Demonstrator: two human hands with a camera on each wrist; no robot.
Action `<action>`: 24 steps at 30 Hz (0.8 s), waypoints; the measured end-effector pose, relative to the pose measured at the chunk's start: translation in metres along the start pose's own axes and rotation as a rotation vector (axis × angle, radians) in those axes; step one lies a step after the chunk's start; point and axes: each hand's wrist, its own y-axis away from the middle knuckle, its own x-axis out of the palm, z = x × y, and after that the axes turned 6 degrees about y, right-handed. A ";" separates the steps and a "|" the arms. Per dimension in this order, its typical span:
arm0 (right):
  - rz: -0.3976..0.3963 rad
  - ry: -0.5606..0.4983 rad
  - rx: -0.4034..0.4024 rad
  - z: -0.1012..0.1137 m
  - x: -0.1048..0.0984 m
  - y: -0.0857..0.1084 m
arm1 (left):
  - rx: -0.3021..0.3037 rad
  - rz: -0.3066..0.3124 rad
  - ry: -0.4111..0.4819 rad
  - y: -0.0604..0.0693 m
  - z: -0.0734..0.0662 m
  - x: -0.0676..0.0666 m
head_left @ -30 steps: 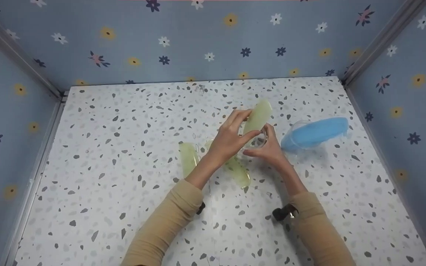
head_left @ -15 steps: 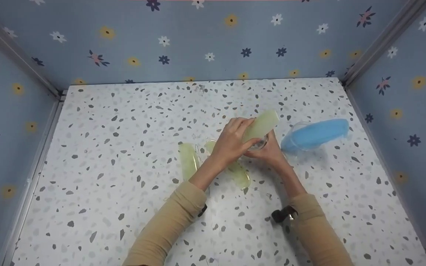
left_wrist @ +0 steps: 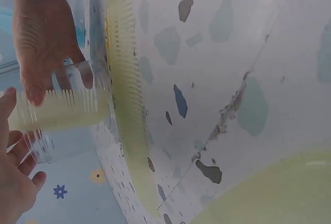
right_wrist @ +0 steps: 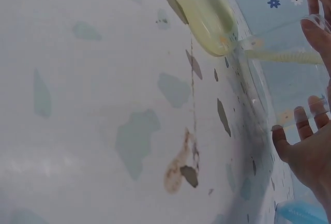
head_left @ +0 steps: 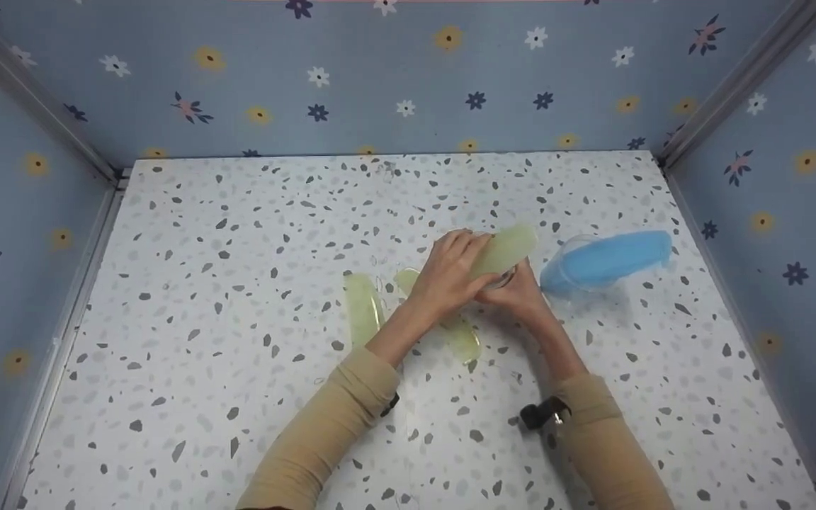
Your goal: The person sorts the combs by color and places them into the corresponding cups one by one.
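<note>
A pale yellow-green comb [head_left: 509, 248] is pinched in my left hand [head_left: 447, 273], its upper end sticking up at a tilt. Its lower part lies inside a clear jar [left_wrist: 77, 87], teeth visible through the wall in the left wrist view. My right hand [head_left: 518, 294] grips that jar from the right side, fingers around it [right_wrist: 307, 157]. The jar stands on the table, mostly hidden by my hands in the head view. Two more yellow-green combs lie flat: one [head_left: 362, 308] left of my left forearm, the other [head_left: 461, 340] partly beneath it.
To the right of my hands, a blue, comb-like piece [head_left: 613, 256] leans out of another clear container [head_left: 574, 244]. The white speckled table [head_left: 238, 397] is bordered by blue flowered panels [head_left: 380, 78] at the back and both sides.
The comb in my left hand has come down and tilted farther right, its lower part lower in the jar. My right-hand fingers have shifted behind the jar. The blue piece and table combs stayed put.
</note>
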 end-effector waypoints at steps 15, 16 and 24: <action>-0.026 -0.002 0.160 0.002 0.000 0.006 | -0.015 0.039 0.118 0.028 0.025 -0.020; -0.023 0.000 0.168 0.003 0.000 0.006 | -0.014 0.043 0.125 0.030 0.027 -0.021; -0.023 0.002 0.163 0.005 0.001 0.006 | -0.041 0.076 0.148 0.044 0.036 -0.026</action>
